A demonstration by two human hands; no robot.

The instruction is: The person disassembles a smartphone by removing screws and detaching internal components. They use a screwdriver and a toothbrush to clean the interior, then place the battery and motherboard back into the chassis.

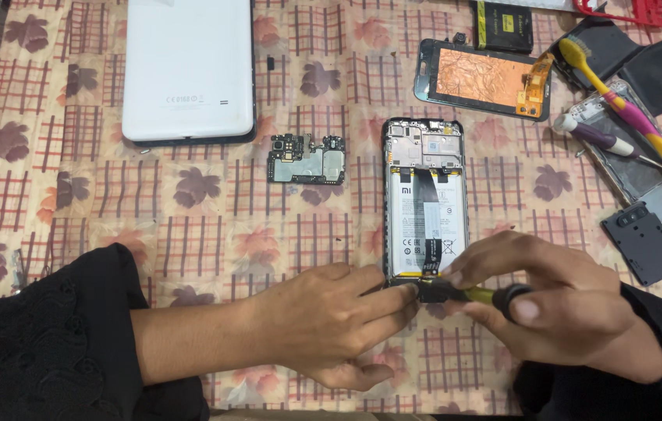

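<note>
An opened phone (424,195) lies back-up on the patterned cloth, its battery and a black flex cable exposed. My left hand (331,320) rests at the phone's bottom edge, fingertips pinching that lower end. My right hand (557,312) grips a small screwdriver (475,295) with a yellow-green shaft and black cap, its tip at the phone's bottom edge next to my left fingertips. A loose circuit board (307,160) lies to the left of the phone.
A white back cover (188,70) lies at the top left. A second phone frame with a copper-coloured panel (485,78), a yellow-pink toothbrush (627,113), a purple screwdriver (600,140), a black plastic cover (647,242) and other parts lie at the right.
</note>
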